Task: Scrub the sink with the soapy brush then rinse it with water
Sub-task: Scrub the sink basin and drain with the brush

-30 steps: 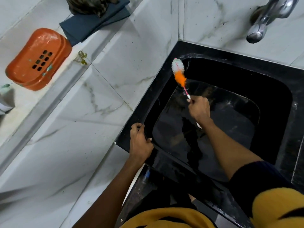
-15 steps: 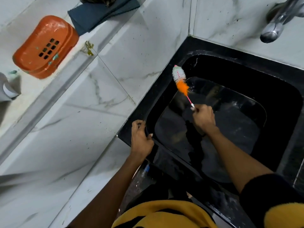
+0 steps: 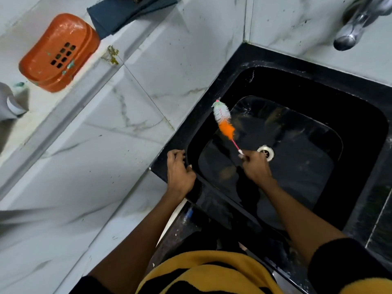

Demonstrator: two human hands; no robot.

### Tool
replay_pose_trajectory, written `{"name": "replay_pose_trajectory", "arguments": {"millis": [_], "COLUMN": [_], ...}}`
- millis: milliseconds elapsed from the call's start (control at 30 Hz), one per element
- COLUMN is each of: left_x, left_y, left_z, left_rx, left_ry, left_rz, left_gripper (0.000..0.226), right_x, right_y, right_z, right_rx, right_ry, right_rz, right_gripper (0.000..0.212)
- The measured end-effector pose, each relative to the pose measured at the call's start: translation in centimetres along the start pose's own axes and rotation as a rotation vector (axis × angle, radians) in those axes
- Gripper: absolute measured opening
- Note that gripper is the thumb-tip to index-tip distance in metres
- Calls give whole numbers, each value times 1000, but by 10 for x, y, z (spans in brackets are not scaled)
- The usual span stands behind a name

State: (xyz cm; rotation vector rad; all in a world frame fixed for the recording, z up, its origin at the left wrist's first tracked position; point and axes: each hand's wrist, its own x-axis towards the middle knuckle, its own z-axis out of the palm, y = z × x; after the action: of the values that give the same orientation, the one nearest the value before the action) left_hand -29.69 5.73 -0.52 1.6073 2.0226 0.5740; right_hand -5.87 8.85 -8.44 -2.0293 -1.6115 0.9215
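A black square sink (image 3: 275, 60) is set into a corner of white marble walls. My right hand (image 3: 255, 166) grips the thin pink handle of a bottle brush (image 3: 224, 122) with white and orange bristles. The bristle head lies against the sink's left inner wall, near the rim. My left hand (image 3: 179, 172) holds the sink's front left corner, fingers curled over the edge. The metal drain (image 3: 266, 152) shows on the wet bottom just right of my right hand. A chrome tap (image 3: 352, 28) juts out at the top right with no water running.
An orange soap dish (image 3: 59, 52) sits upside down on a marble ledge (image 3: 80, 85) at the upper left, with a dark blue folded cloth (image 3: 127, 11) beyond it. A grey container (image 3: 8, 102) stands at the left edge. White marble wall surrounds the sink.
The brush and my right hand have slid toward me along the sink's left wall, uncovering the drain. My left hand stays on the sink's corner.
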Motion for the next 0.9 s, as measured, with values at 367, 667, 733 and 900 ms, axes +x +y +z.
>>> {"name": "replay_pose_trajectory", "arguments": {"millis": [367, 667, 733, 900], "left_x": [25, 83, 97, 123], "left_y": [14, 42, 44, 48], "left_z": [11, 20, 21, 23], "left_rx": [65, 143, 168, 195], "left_ry": [-22, -109, -119, -148], "left_rz": [114, 254, 292, 381], "left_gripper": [62, 63, 63, 61], "right_x": [-18, 45, 49, 49], "right_y": [-1, -84, -102, -108], "right_z": [0, 18, 32, 43], "right_rx": [48, 476, 509, 460], "right_ry": [-10, 238, 187, 144], "right_rz": [5, 344, 424, 570], "right_gripper": [19, 36, 34, 27]}}
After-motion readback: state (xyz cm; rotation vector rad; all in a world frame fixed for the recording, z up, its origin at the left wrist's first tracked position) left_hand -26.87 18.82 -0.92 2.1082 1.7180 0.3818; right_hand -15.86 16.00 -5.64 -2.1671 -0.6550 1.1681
